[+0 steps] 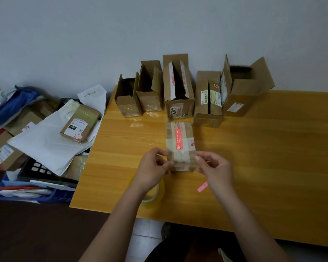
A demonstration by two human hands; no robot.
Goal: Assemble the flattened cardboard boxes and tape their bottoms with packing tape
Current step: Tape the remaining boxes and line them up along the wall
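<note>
- We find the cardboard box (179, 145) lying near the table's (273, 148) middle, its upturned face crossed by clear tape and a red printed strip.
- Left hand (153, 170) pinches the clear tape at the box's near-left corner; right hand (214, 167) pinches it at the near-right corner.
- A tape roll (155, 193) lies at 6 o'clock from the box, partly hidden under the left wrist; a pink tag (202, 186) lies beside the right wrist.
- Five assembled boxes (179, 87) stand in a row at 12 o'clock, against the wall.
- At 9 o'clock, off the table, a heap of parcels and mailers (45, 140) covers some crates.
</note>
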